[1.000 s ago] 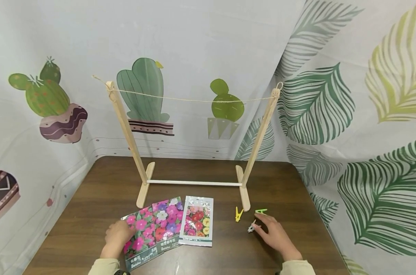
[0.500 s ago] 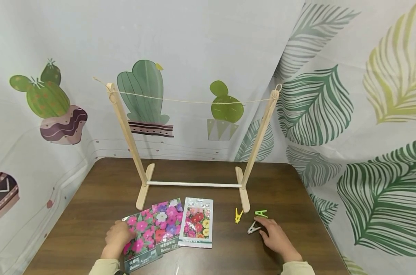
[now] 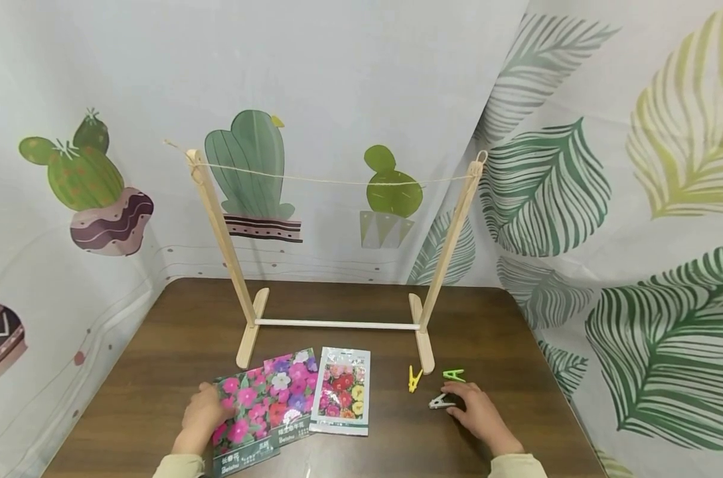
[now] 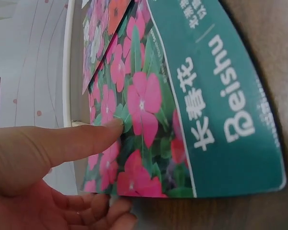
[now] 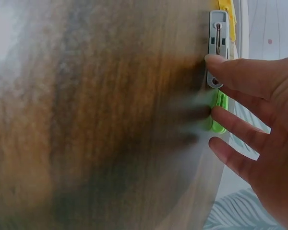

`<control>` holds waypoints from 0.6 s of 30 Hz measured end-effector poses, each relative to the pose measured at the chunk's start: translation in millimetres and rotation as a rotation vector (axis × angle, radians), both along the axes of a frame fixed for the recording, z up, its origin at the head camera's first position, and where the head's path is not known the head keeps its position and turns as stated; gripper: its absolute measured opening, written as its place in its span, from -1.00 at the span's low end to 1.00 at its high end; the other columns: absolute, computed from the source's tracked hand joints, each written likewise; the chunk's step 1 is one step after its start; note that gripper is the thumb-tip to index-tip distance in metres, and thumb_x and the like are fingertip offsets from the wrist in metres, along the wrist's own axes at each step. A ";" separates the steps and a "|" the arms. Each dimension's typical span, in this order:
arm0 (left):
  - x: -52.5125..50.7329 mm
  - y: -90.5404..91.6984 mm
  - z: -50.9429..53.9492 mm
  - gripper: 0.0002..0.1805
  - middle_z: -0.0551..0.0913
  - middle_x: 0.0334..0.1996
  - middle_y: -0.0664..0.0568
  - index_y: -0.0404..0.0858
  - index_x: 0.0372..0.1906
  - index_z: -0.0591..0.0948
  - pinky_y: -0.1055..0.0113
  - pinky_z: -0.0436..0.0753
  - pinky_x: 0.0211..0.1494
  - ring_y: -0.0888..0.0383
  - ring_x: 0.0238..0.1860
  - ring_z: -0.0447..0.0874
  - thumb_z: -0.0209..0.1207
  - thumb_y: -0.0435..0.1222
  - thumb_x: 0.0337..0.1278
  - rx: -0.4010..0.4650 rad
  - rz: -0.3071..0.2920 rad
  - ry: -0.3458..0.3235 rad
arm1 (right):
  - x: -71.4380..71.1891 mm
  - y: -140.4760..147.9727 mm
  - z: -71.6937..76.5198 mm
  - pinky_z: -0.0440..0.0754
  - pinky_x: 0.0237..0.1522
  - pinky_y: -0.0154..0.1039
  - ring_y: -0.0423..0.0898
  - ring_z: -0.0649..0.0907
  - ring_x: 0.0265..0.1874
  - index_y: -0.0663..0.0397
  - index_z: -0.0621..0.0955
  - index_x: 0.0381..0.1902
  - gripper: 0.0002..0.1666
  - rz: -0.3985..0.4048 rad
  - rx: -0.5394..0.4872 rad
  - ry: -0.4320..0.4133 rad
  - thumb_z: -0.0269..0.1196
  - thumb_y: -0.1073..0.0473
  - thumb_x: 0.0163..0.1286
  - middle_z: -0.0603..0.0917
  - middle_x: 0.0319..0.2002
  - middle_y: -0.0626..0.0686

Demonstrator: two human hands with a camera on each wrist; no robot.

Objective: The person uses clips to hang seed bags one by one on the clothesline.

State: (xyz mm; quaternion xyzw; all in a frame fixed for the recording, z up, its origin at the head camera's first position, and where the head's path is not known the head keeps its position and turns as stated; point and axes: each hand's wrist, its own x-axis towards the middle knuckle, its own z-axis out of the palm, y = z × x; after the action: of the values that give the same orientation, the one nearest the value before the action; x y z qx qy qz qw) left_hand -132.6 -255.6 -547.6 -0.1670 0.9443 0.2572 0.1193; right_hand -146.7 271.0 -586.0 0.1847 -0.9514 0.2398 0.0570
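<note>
the grey clip (image 5: 219, 45) is seen turned more sideways than a moment ago, and is pinched by the right hand (image 3: 481, 415) between thumb and forefinger; the grip is narrow, with the other fingers spread near the green clip (image 3: 451, 374). by the left hand (image 3: 202, 413) the pink-flowered packet (image 3: 250, 411) is held at its left edge, much as a second ago, with the thumb laid on the printed face and the fingers curled behind it; there too the grip is narrow. for the work, this seems to mean that the clip is being settled in the fingers while the packet is already secured. the clip is held low at the table (image 3: 337, 305) (whether the wood is quite touched cannot be told), and the packet is held low at the near left.

as containers, three flat packets are found: the pink-flowered one; the mixed-flower packet (image 3: 292, 392), with which it is overlapped; and the white-bordered packet (image 3: 341, 393), placed farther right. what is inside is hidden by the printed fronts. the yellow clip (image 3: 413, 384) is left just beside the right foot of the wooden stand (image 3: 224, 240), across whose posts the string (image 3: 331, 180) is tied, with nothing hung on it.
</note>
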 end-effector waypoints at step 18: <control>0.0 -11.2 -2.4 -0.21 0.45 -0.24 -0.70 -0.77 0.00 0.15 -0.23 0.53 -0.12 -0.55 -0.18 0.50 0.33 -0.27 -0.06 0.044 -0.052 0.095 | 0.5 0.2 4.0 0.57 -0.05 0.03 0.07 0.65 -0.09 0.08 0.69 -0.19 -0.66 -0.059 -0.020 -0.090 0.46 0.34 0.02 0.70 -0.12 0.05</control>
State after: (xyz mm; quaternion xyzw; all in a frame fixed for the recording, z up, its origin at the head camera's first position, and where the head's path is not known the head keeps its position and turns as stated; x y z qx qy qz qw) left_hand -132.6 -266.7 -550.0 -0.1275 0.9470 0.2826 0.0848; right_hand -146.3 271.2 -582.1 0.1448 -0.9555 0.2558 0.0231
